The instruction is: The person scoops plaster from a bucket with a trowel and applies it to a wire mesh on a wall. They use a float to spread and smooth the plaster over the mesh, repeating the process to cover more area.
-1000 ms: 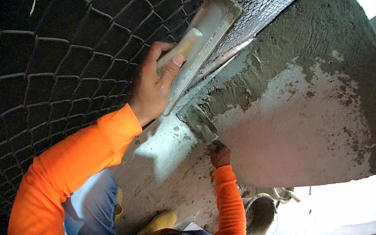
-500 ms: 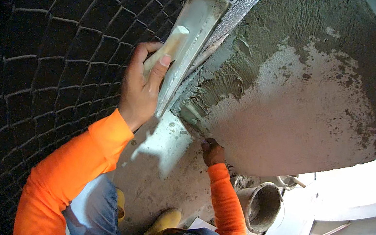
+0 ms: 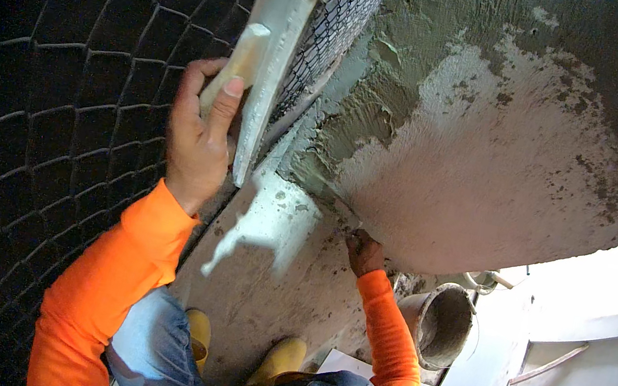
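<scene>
Left hand (image 3: 201,135) curls firmly around a plastering float (image 3: 277,34), held near the chain-link mesh (image 3: 132,58); right hand (image 3: 366,253) is clenched on a trowel (image 3: 347,207), its blade at the wet mortar's (image 3: 367,105) lower edge. Low blade angle, even pressure and short overlapping strokes should probably avoid gouging.

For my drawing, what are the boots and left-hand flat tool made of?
The yellow boots look like rubber or plastic: smooth, softly shiny. The flat tool looks metal, its face glinting; the smooth pale handle could be wood or plastic.
</scene>
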Demonstrator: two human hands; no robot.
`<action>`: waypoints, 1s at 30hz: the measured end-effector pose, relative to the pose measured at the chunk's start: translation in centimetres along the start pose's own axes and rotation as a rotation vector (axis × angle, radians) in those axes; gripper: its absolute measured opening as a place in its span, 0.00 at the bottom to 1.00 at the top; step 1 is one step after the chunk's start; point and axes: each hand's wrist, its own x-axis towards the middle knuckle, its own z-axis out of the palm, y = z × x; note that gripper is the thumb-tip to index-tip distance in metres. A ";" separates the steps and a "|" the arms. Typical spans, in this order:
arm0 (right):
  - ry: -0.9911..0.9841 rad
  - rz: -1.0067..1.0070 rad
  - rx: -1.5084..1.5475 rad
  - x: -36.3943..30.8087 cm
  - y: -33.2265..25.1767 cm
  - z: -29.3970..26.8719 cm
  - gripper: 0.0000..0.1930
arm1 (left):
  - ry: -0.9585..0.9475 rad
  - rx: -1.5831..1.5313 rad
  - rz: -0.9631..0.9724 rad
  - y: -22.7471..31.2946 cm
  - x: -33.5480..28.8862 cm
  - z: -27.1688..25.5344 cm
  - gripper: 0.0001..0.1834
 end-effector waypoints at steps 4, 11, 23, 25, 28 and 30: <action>0.107 0.062 -0.028 -2.7 -0.9 -0.9 0.15 | 0.024 0.009 -0.023 -0.4 0.2 -0.1 0.19; -0.331 0.164 -0.293 2.4 -2.6 5.4 0.19 | -0.027 0.020 -0.011 0.1 -0.2 1.1 0.18; 0.059 0.126 -0.083 -4.0 -0.9 0.0 0.16 | -0.039 0.038 -0.080 -0.4 -0.3 0.0 0.20; -0.162 0.177 -0.228 -4.6 1.6 0.3 0.16 | -0.041 0.050 -0.035 -0.5 -0.1 0.3 0.20; -0.173 0.175 -0.347 -3.0 5.4 2.3 0.16 | -0.041 0.002 -0.048 -0.6 -0.2 1.0 0.19; -0.209 0.176 -0.406 -1.4 7.0 3.2 0.16 | -0.044 -0.007 -0.058 -0.5 -0.5 1.2 0.19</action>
